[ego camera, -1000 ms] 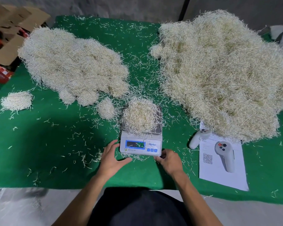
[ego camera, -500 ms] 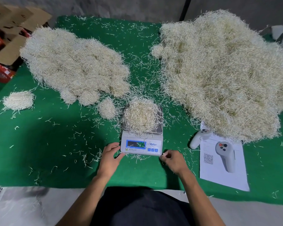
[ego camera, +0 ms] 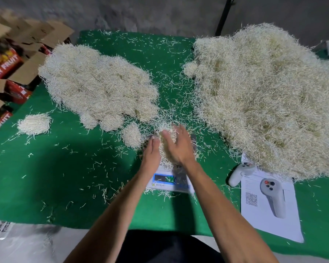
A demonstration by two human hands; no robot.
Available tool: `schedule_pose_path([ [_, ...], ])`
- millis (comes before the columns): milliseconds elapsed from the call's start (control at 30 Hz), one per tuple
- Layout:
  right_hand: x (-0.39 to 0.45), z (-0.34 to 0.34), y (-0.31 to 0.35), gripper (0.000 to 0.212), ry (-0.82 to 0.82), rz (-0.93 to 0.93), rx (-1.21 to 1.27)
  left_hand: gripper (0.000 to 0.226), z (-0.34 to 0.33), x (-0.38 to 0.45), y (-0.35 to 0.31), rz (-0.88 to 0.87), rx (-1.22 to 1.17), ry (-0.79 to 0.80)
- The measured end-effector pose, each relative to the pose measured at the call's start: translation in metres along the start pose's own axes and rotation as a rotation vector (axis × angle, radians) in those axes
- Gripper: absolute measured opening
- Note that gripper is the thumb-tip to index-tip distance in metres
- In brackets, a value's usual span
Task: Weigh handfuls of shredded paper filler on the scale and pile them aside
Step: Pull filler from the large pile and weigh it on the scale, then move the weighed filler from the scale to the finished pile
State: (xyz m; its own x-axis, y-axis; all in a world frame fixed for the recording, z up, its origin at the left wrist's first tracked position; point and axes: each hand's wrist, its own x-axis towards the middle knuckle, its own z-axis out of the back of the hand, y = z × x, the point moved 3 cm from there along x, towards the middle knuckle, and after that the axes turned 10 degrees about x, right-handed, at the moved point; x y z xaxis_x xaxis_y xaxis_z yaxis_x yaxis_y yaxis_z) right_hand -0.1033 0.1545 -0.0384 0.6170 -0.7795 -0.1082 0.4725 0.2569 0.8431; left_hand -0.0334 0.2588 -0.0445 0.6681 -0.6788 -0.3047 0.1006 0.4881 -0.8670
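Observation:
A small white scale [ego camera: 160,185] with a lit blue display stands on the green cloth near the table's front. A handful of pale shredded paper [ego camera: 166,149] lies on its pan. My left hand [ego camera: 152,154] and my right hand [ego camera: 179,147] press against the handful's two sides, cupping it between the palms. The pan is mostly hidden by my hands. A large heap of filler [ego camera: 270,103] fills the right of the table. A flatter heap of rounded clumps [ego camera: 103,86] spreads across the left.
One small clump [ego camera: 131,135] lies just left of the scale, another [ego camera: 34,123] near the left edge. Two white controllers [ego camera: 239,173] [ego camera: 273,198] and a printed sheet [ego camera: 264,221] lie to the right. Open cardboard boxes [ego camera: 11,69] stand off the table's left. Loose strands litter the cloth [ego camera: 65,168].
Both hands have left the scale's front corners and moved up onto the pan, closing in on the handful from either side. The heaps have not moved.

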Motion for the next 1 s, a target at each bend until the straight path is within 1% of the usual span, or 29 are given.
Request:
schedule_pose_path([
  [33,-0.001,-0.015,0.000,0.086,0.032,-0.037,0.037,0.067,-0.008,0.002,-0.003,0.049,-0.063,0.031],
  [100,-0.008,-0.040,-0.003,0.071,0.050,-0.075,0.119,0.078,-0.020,0.006,-0.002,0.154,-0.276,0.038],
  [133,-0.011,-0.045,-0.004,0.060,0.016,-0.078,0.197,0.079,-0.022,0.006,0.001,0.225,-0.409,0.015],
  [167,-0.013,-0.046,-0.002,0.045,-0.047,-0.091,0.331,0.077,-0.021,0.006,0.003,0.298,-0.553,-0.019],
  [200,-0.014,-0.046,0.001,0.036,-0.101,-0.106,0.500,0.072,-0.019,0.007,0.004,0.352,-0.680,-0.044],
  [233,-0.016,-0.044,0.005,0.035,-0.136,-0.119,0.647,0.065,-0.017,0.010,0.004,0.375,-0.771,-0.050],
  [300,-0.015,-0.042,0.021,0.043,-0.133,-0.103,0.838,0.057,-0.011,0.017,0.000,0.370,-0.838,-0.058],
  [367,-0.010,-0.043,0.045,0.051,-0.118,-0.047,0.858,0.063,-0.003,0.021,-0.004,0.379,-0.913,-0.015],
  [433,0.003,-0.042,0.064,0.054,-0.148,0.034,0.753,0.071,0.006,0.026,-0.013,0.435,-1.019,0.039],
  [467,0.011,-0.042,0.070,0.047,-0.168,0.088,0.677,0.069,0.012,0.029,-0.018,0.427,-1.026,0.079],
  [533,0.025,-0.042,0.081,0.019,-0.168,0.219,0.469,0.051,0.029,0.041,-0.027,0.377,-0.980,0.119],
  [567,0.032,-0.045,0.086,0.016,-0.132,0.300,0.321,0.042,0.040,0.050,-0.031,0.317,-0.930,0.110],
  [600,0.039,-0.049,0.089,0.025,-0.096,0.360,0.188,0.038,0.053,0.059,-0.036,0.251,-0.879,0.094],
  [633,0.043,-0.054,0.093,0.032,-0.081,0.381,0.099,0.039,0.066,0.068,-0.038,0.234,-0.856,0.075],
  [667,0.045,-0.058,0.100,0.038,-0.079,0.359,0.074,0.043,0.079,0.075,-0.041,0.241,-0.842,0.043],
  [733,0.044,-0.071,0.117,0.049,-0.028,0.265,0.180,0.055,0.102,0.084,-0.043,0.195,-0.840,-0.029],
  [767,0.044,-0.079,0.126,0.052,0.012,0.250,0.259,0.058,0.110,0.088,-0.042,0.174,-0.822,-0.060],
  [800,0.044,-0.086,0.137,0.052,0.027,0.271,0.298,0.055,0.115,0.090,-0.042,0.163,-0.762,-0.050],
  [867,0.055,-0.090,0.159,0.046,0.014,0.319,0.317,0.039,0.114,0.094,-0.045,0.165,-0.660,0.062],
  [900,0.067,-0.088,0.169,0.046,0.011,0.313,0.324,0.038,0.115,0.099,-0.045,0.187,-0.624,0.144],
  [933,0.080,-0.083,0.174,0.047,0.025,0.291,0.336,0.041,0.119,0.105,-0.047,0.258,-0.665,0.222],
  [967,0.093,-0.078,0.176,0.047,0.053,0.266,0.362,0.036,0.127,0.111,-0.049,0.273,-0.657,0.310],
  [1000,0.103,-0.076,0.174,0.043,0.079,0.249,0.394,0.029,0.141,0.114,-0.056,0.259,-0.685,0.331],
])
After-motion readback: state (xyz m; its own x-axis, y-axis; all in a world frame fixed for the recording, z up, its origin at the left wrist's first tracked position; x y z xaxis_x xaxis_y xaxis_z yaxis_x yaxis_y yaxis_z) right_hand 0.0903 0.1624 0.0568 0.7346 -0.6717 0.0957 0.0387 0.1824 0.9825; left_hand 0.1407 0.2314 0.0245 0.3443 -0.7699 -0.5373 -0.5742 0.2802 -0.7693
